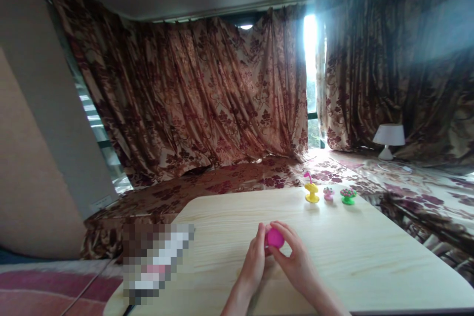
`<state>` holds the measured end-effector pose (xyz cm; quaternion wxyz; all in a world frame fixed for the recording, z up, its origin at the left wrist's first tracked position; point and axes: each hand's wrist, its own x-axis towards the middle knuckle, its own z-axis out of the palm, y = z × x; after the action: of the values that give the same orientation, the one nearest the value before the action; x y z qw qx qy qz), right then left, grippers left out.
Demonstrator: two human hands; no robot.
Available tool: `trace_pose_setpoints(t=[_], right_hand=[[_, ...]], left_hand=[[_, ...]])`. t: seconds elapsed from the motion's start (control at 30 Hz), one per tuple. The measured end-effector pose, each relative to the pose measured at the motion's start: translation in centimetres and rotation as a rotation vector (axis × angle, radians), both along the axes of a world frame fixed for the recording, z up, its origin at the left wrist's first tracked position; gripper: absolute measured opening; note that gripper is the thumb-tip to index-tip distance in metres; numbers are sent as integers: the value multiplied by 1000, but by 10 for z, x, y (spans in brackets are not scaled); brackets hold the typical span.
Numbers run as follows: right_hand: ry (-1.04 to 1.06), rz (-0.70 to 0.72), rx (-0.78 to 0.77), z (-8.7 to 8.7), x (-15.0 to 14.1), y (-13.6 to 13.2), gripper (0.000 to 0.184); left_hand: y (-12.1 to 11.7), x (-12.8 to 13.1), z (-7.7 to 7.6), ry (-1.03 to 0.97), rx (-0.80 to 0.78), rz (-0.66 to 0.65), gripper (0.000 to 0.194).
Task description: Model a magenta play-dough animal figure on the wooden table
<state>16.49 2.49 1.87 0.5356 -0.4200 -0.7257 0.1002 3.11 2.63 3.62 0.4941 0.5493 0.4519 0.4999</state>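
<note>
Over the middle of the table, a bright pink rounded lump point(275, 238), which looks like modelling clay, is held between my two hands. My left hand point(255, 253) is closed against its left side, with the fingers close together. My right hand point(296, 255) curves around it from the right, thumb below and fingers above. Parts of the lump are hidden by the fingers. Near the table's far right corner stand a yellow figure point(311, 192) with a pink curved top, a small pink figure point(328, 194) and a green stand with a pink-dotted top point(348, 196).
The light wooden table point(218, 212) has rounded corners. A blurred-out object point(159, 264) lies at its left edge, with a dark cable below it. A white lamp point(388, 136) stands on the flowered ledge behind, before patterned curtains point(222, 98).
</note>
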Motion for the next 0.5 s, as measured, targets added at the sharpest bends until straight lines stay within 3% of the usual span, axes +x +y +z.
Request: trace_pose_setpoints(t=[0.13,0.2,0.33,0.5], right_hand=[[-86,-51,-54,10,39,0,42],[-173,-64,-99,11,50,-9,32],[-311,-150,-158,4,34,-24,6],[-353,-244,-200,7,10,11,31]], left_hand=[[4,-22,-6,484,182,79,67],[4,-28,-13,688,214,114,69],[3,-27,-27,977,260,127,67],[5,-24,-28,1195,295,124,70]])
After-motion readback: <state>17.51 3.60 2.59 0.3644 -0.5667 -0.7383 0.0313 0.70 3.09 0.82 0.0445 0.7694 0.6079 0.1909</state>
